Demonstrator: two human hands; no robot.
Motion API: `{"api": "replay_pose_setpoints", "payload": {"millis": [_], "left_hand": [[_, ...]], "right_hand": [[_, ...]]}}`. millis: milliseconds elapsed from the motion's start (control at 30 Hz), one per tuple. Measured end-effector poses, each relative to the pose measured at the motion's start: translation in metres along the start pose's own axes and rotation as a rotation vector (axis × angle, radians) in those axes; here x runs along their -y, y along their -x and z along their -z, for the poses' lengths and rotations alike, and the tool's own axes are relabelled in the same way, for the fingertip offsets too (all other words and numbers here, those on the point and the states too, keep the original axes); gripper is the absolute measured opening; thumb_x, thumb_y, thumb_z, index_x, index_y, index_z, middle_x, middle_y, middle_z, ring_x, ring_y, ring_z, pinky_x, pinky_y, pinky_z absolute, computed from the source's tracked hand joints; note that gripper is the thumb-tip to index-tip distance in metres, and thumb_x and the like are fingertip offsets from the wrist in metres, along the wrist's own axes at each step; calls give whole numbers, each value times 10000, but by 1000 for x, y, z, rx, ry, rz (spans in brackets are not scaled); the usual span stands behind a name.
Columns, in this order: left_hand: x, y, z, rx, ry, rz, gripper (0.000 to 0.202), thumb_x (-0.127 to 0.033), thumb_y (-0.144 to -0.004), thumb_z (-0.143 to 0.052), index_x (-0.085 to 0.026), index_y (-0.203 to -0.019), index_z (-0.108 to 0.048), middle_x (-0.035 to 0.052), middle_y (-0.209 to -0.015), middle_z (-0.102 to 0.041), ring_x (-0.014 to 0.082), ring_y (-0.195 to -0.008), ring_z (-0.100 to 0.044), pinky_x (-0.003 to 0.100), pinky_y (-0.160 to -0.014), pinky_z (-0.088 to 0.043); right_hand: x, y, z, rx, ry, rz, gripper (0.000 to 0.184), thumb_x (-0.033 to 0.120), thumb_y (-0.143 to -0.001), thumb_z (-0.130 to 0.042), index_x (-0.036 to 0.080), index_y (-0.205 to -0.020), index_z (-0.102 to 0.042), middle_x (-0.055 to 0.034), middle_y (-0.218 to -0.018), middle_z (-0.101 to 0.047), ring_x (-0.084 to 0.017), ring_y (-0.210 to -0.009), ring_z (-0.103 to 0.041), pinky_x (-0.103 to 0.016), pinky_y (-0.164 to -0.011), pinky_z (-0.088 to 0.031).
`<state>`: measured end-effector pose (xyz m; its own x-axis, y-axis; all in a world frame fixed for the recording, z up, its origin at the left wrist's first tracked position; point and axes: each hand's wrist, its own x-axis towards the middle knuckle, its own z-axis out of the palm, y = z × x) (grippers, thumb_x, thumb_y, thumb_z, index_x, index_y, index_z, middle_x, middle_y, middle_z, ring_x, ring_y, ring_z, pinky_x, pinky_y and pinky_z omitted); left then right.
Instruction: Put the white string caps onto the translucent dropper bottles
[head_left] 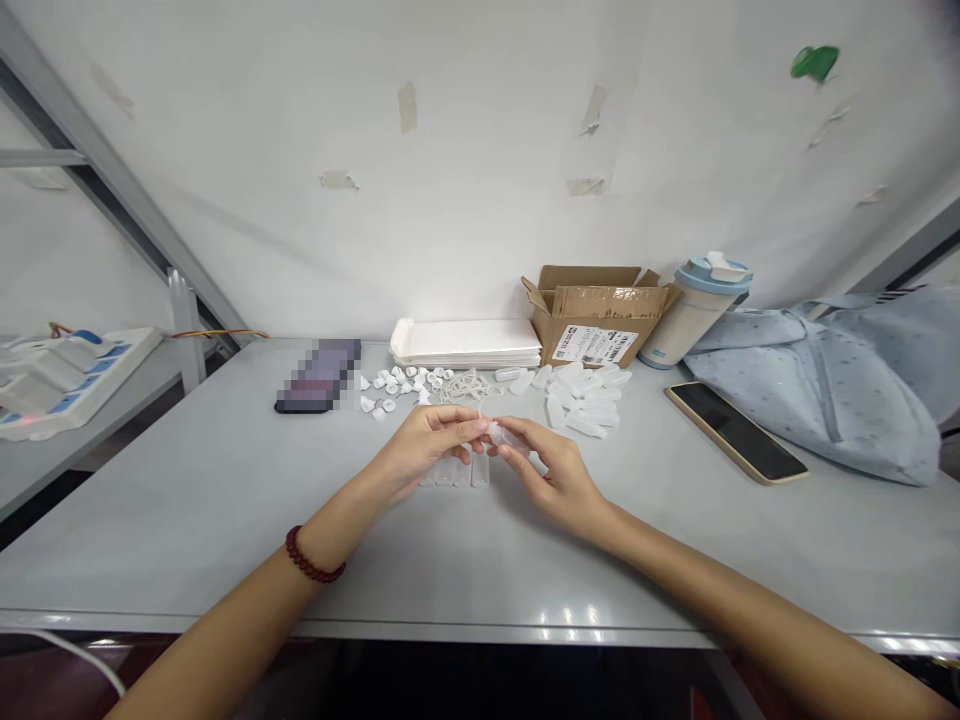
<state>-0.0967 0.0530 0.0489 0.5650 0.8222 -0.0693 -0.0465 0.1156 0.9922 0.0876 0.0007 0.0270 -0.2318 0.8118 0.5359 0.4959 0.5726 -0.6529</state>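
My right hand (pixel 553 468) grips a small translucent plastic bottle (pixel 508 438) between thumb and fingers, its neck turned to the left. At that neck, my left hand (pixel 431 445) is pinched closed; a bit of white shows at its fingertips, too small to name. Below the hands, several similar clear bottles (pixel 462 474) lie side by side on the table, partly covered by the left hand. Small white caps (pixel 405 380) are scattered behind the left hand, next to a heap of thin whitish loops (pixel 466 386). More bottles (pixel 589 395) are piled behind the right hand.
At the back of the grey table (pixel 300 570) are a stack of white boxes (pixel 469 343), an open cardboard box (pixel 600 320) and a tumbler (pixel 690 310). A phone (pixel 735 430) and a blue cloth bag (pixel 817 390) lie right; a blurred-out dark device (pixel 319 375) lies left.
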Motion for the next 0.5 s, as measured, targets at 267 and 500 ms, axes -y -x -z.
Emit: {"api": "replay_pose_setpoints", "payload": {"millis": [267, 500], "left_hand": [[1, -1, -1, -29, -56, -16, 170, -345, -742, -713, -180, -783, -720, 34, -779, -678, 140, -730, -589, 234, -617, -449], [-1, 0, -5, -92, -212, -79, 215, -364, -720, -712, -169, -806, -691, 29, -781, -677, 157, -701, -609, 257, -604, -474]], "right_hand": [[-1, 0, 0, 21, -35, -29, 278, 245, -911, -475, 203, -1172, -560, -76, -1055, -688, -192, -931, -662, -323, -821, -521], [-1, 2, 1, 71, -96, -53, 297, 234, -918, -457, 224, -1211, -503, -78, -1060, -680, -200, -922, -671, -347, -792, -535]]}}
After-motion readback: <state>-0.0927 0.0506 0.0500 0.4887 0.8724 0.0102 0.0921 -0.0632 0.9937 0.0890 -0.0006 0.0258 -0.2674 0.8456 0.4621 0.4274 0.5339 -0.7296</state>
